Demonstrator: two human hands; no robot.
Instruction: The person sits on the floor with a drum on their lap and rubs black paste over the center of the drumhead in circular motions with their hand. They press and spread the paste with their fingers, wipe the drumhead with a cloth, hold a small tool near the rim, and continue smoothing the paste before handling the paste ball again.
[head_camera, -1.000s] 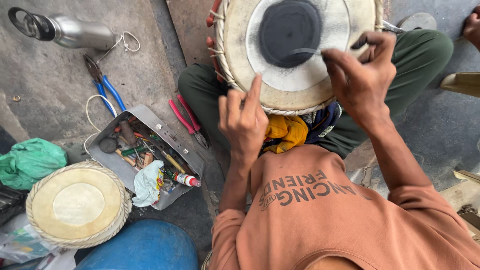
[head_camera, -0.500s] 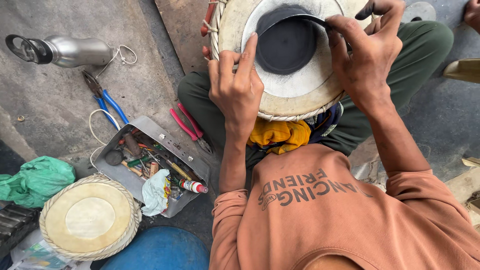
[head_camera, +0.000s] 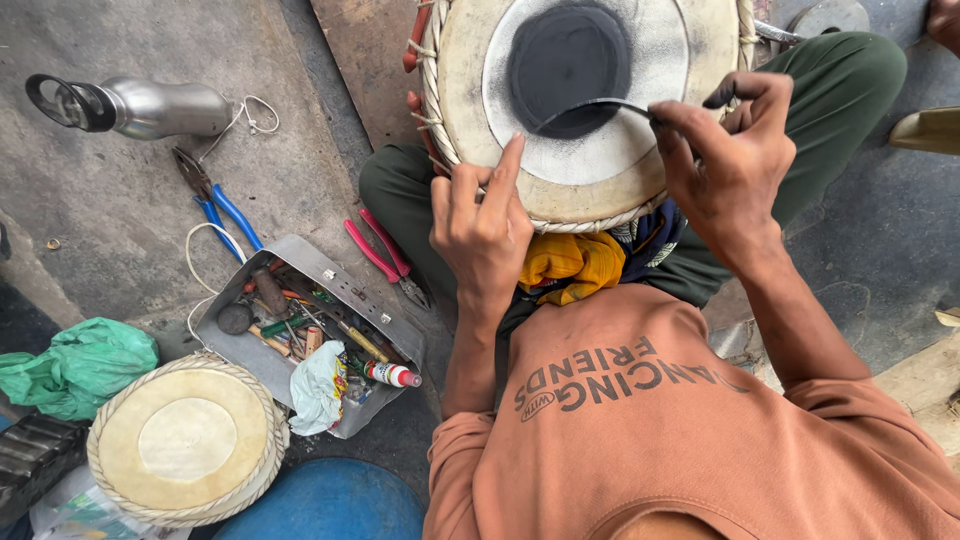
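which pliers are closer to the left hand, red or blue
The red pliers, lying just beside the left hand by the knee. The blue pliers lie farther off, near the steel bottle.

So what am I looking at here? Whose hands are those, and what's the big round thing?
The camera sits on a person's head and looks down, so you see their own orange shirt and both hands. The big round thing is a drum resting on their lap, with a pale skin and a black circle in the middle. The left hand rests flat on the drum's rim. The right hand pinches a thin curved tool that lies across the black circle. On the ground to the left are a metal tray of small tools, blue-handled pliers, red-handled pliers, a metal bottle, a green bag and a spare round drum skin.
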